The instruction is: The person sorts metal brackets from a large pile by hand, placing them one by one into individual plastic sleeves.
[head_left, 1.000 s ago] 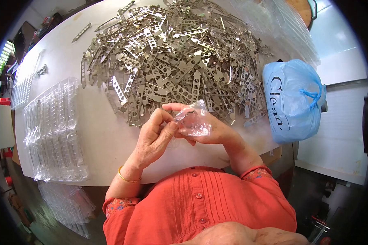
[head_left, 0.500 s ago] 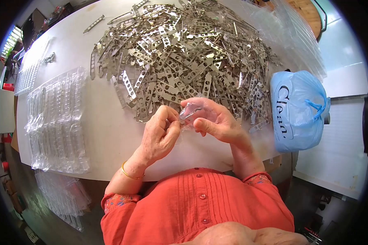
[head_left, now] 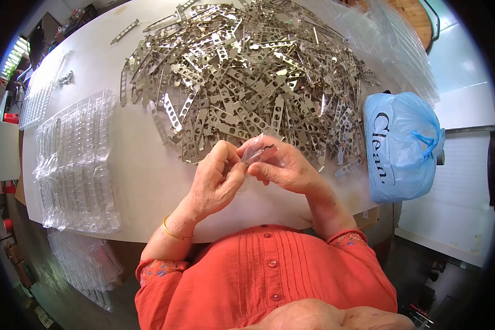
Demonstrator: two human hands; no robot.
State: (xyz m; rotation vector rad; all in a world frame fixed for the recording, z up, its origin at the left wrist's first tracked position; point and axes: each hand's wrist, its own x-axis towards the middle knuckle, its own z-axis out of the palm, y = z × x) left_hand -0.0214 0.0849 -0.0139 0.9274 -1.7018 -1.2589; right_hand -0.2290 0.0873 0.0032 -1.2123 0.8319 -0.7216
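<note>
A small clear plastic bag is held between my two hands, in front of the heap of metal strips. My left hand is closed, thumb and fingers pinching the bag's left end. My right hand curls around the other side, its thumb pressing in from below and its fingers behind the film. Something dark and thin shows at the bag, too small to make out. Just beyond my fingers lies the big heap of flat metal strips with round holes.
Clear plastic trays are stacked on the left of the white table. More trays lie at the far left. A tied blue plastic bag stands at the right, with clear plastic sheets behind it.
My right hand has moved slightly left, its thumb now nearer my left fingers. The clear bag looks more folded between them. My left hand has hardly moved.
</note>
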